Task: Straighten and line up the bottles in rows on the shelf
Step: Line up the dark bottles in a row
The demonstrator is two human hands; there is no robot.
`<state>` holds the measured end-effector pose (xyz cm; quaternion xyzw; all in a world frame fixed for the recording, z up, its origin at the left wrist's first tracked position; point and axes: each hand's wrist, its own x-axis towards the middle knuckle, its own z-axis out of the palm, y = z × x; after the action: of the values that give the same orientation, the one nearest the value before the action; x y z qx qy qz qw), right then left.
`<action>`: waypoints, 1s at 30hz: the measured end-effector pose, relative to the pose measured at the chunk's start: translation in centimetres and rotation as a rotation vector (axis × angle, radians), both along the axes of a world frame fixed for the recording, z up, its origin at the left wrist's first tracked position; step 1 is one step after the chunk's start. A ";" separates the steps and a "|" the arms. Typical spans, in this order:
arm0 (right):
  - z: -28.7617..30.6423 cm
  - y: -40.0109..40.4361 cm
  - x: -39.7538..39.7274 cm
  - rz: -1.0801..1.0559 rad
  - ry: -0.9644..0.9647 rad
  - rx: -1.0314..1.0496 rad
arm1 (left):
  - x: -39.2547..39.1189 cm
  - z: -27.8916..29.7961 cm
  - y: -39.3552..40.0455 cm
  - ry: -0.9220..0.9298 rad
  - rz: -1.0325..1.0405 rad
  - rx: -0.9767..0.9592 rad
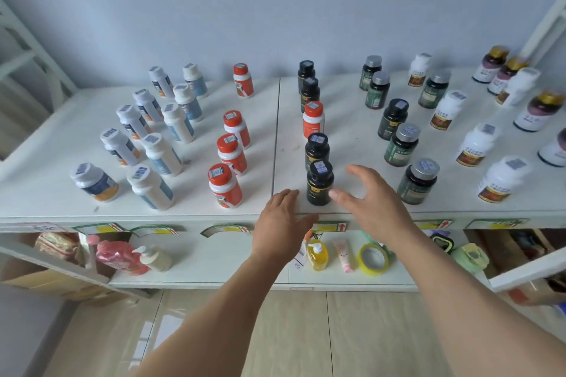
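Observation:
Many pill bottles stand upright on the white shelf top (pixel 352 144). In the middle runs a line of black bottles with one orange-capped bottle (pixel 313 119) among them. The nearest black bottle (pixel 319 182) stands at the front edge. My left hand (pixel 283 223) is open just left of it, fingertips close to its base. My right hand (pixel 372 203) is open just right of it, thumb almost touching it. Neither hand holds anything. Left of the seam stands a row of orange-capped bottles (pixel 232 153) and two rows of white bottles (pixel 159 153). Green bottles (pixel 401 144) stand to the right.
White bottles with red labels (pixel 476 144) and gold-capped bottles (pixel 540 110) fill the right side. A lower shelf (pixel 214 266) holds a pink pouch, pump bottles, a tube and a tape roll (pixel 372 259). Price tags line the shelf's front edge. A blue wall stands behind.

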<state>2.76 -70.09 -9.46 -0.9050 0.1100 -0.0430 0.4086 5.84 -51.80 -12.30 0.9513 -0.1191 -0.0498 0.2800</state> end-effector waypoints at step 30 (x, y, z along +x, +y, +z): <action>6.9 3.4 4.9 -0.123 0.100 0.189 | 4.8 6.6 2.7 0.712 -0.229 -0.598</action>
<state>7.63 -66.72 -2.58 -0.8551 0.1891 -0.0121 0.4826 10.67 -49.08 -5.71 0.7336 -0.1289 -0.3666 0.5575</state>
